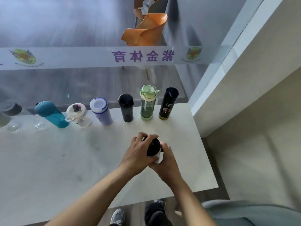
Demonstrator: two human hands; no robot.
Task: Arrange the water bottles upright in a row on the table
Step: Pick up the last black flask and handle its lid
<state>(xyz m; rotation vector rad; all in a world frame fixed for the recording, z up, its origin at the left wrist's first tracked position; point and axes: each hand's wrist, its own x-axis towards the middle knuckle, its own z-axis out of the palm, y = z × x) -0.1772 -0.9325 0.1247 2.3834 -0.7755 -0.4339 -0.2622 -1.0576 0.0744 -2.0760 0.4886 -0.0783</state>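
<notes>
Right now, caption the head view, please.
Left hand and right hand hold a bottle before a row of upright bottles on the table.

White table [48,160] by glass wall [65,22] w/ banner [73,57]; orange chair [146,32] behind.

Both bare forearms reach forward from the bottom of the view and converge ahead of the person's body, the left forearm [91,191] coming in from the lower left and the right forearm [187,194] from the lower right. The left hand [138,154] lies back-up, its fingers curled over the dark top of a bottle [154,147]. The right hand [167,162] sits just beside it, touching the left hand, and wraps the bottle's lower part from the right. Both wrists are nearly straight.
</notes>
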